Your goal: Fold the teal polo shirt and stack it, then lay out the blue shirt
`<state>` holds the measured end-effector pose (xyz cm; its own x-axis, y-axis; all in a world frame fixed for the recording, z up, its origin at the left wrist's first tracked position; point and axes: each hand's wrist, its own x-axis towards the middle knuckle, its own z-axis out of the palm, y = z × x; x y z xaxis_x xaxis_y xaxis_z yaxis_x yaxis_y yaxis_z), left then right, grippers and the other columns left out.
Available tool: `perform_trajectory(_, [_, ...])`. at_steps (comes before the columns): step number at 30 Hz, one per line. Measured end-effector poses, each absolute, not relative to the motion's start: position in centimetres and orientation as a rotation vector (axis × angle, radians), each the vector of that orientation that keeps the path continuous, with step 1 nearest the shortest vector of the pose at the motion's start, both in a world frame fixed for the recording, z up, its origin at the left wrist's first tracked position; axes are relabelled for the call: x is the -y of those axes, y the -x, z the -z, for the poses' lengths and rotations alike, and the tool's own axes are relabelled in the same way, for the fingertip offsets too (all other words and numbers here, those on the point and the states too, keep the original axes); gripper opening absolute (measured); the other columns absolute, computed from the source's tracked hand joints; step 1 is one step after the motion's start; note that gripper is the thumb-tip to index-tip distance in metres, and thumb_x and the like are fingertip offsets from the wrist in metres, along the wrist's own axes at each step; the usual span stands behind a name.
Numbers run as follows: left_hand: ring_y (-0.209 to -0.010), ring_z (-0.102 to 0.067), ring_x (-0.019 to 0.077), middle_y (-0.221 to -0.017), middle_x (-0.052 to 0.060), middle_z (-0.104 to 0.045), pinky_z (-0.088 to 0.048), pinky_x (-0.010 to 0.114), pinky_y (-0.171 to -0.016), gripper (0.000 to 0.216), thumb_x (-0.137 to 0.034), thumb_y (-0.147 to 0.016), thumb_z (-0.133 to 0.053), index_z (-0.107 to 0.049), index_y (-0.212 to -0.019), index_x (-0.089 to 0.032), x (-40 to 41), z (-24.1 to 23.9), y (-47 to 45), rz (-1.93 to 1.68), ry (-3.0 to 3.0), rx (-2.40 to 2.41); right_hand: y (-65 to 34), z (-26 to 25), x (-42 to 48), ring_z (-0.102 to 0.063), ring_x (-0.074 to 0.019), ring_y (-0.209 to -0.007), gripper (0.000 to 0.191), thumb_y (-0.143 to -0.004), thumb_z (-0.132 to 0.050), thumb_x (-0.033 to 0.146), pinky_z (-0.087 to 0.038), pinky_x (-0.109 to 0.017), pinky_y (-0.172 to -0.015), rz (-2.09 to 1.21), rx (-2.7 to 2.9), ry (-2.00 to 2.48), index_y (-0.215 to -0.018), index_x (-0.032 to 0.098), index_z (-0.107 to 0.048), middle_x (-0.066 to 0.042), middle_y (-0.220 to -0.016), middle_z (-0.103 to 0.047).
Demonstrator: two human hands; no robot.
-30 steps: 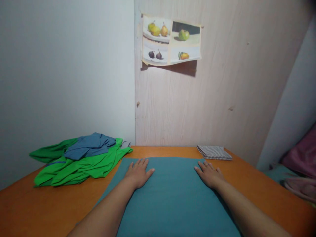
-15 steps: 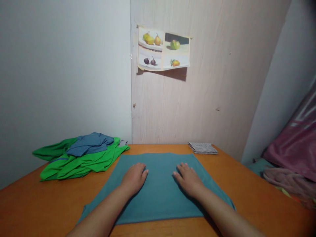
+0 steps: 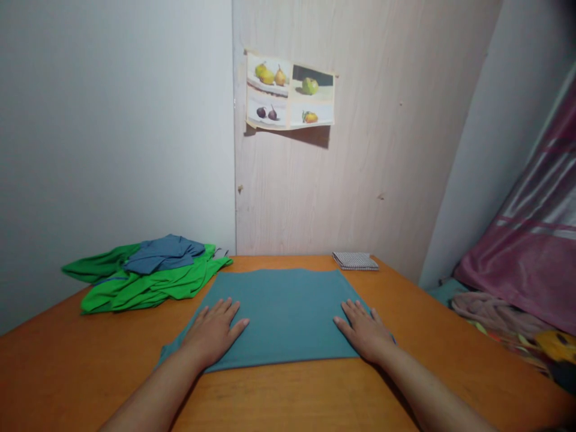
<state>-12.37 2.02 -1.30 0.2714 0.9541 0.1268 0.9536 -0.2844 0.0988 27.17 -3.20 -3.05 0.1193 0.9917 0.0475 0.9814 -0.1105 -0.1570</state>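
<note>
A teal cloth garment [image 3: 288, 318] lies spread out flat on the orange-brown table [image 3: 288, 396]. On its left part rests my left hand [image 3: 213, 333], palm down with the fingers spread. My right hand [image 3: 365, 333] lies flat near the garment's right edge, fingers also apart. Neither hand grips anything. Parts of the garment's left and right sides are hidden under my hands and forearms.
Crumpled bright green clothing [image 3: 157, 288] with a blue-grey cloth [image 3: 166, 253] on top sits at the back left. A folded checked cloth [image 3: 355, 261] lies at the back right. Behind stands a wall with fruit pictures [image 3: 290, 90]; a pink curtain [image 3: 517, 264] hangs at right.
My hands have moved apart across the garment, the left one outward to the left and toward me, the right one toward the right edge. The camera view has shifted slightly.
</note>
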Motion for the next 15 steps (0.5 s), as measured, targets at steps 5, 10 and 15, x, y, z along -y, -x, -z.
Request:
perform_trajectory(5, [-0.148, -0.03, 0.0331, -0.159, 0.012, -0.036, -0.023, 0.055, -0.118, 0.074, -0.066, -0.093, -0.035, -0.047, -0.149, -0.019, -1.3, 1.0, 13.6, -0.282, -2.469, -1.905, -32.1, 3.0, 4.5, -0.037, -0.0328, -0.143, 0.057, -0.086, -0.053, 0.057, -0.018, -0.054, -0.119, -0.233, 1.613, 2.001, -0.13, 0.022, -0.065, -0.011, -0.146, -0.054])
perform_trajectory(10, [-0.145, -0.035, 0.0354, -0.154, 0.016, -0.044, -0.024, 0.056, -0.117, 0.069, -0.059, -0.094, -0.038, -0.053, -0.143, -0.014, -0.3, 0.4, 13.3, -0.277, -2.493, -1.971, -36.9, 1.5, 7.1, -0.066, -0.0292, -0.101, 0.044, -0.09, -0.04, 0.049, -0.049, -0.038, -0.085, -0.2, 1.294, 1.966, -0.096, 0.019, -0.072, -0.014, -0.097, -0.074])
perform_trajectory(15, [-0.144, -0.036, 0.0351, -0.154, 0.015, -0.044, -0.025, 0.057, -0.116, 0.063, -0.056, -0.096, -0.036, -0.054, -0.141, -0.015, 0.6, 0.6, 12.1, -0.286, -2.543, -1.961, -37.7, 2.0, 10.4, -0.059, -0.0197, -0.063, 0.035, -0.085, -0.05, 0.05, -0.043, -0.029, -0.056, -0.28, 1.189, 1.903, -0.069, 0.02, -0.061, -0.004, -0.06, -0.06])
